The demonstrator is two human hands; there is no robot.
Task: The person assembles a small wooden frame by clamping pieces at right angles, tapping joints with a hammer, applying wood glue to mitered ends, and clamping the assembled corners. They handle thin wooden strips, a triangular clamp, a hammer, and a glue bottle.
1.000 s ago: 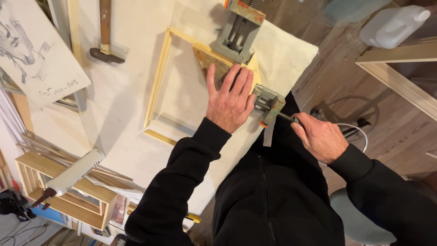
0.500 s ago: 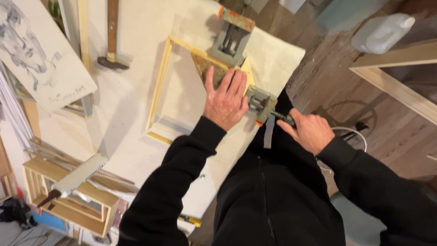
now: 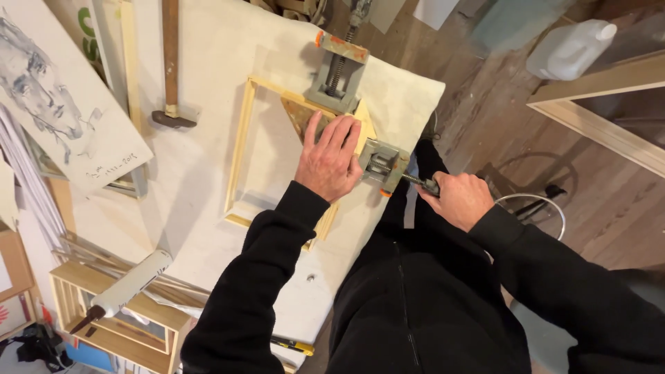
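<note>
Head view: left hand point(image 3: 332, 161) lies flat, fingers spread, on the wooden frame point(image 3: 239, 149) corner in the corner clamp point(image 3: 360, 149) on the white bench point(image 3: 208, 62); right hand point(image 3: 460, 199) clenches the clamp's screw handle point(image 3: 421, 183). Tightening well likely means pressing the mitre flush.

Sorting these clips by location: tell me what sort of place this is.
Probably a home framing or art workshop: a wooden frame held in a corner clamp on a cloth-covered bench, a hammer beside it, and a portrait drawing.

- A framing or art workshop.
- Corner clamp point(image 3: 360, 131) on a wooden frame point(image 3: 242, 145), hammer point(image 3: 170, 69) on the table point(image 3: 201, 180).
- Portrait drawing point(image 3: 55, 104), stacked frames point(image 3: 118, 325).
</note>
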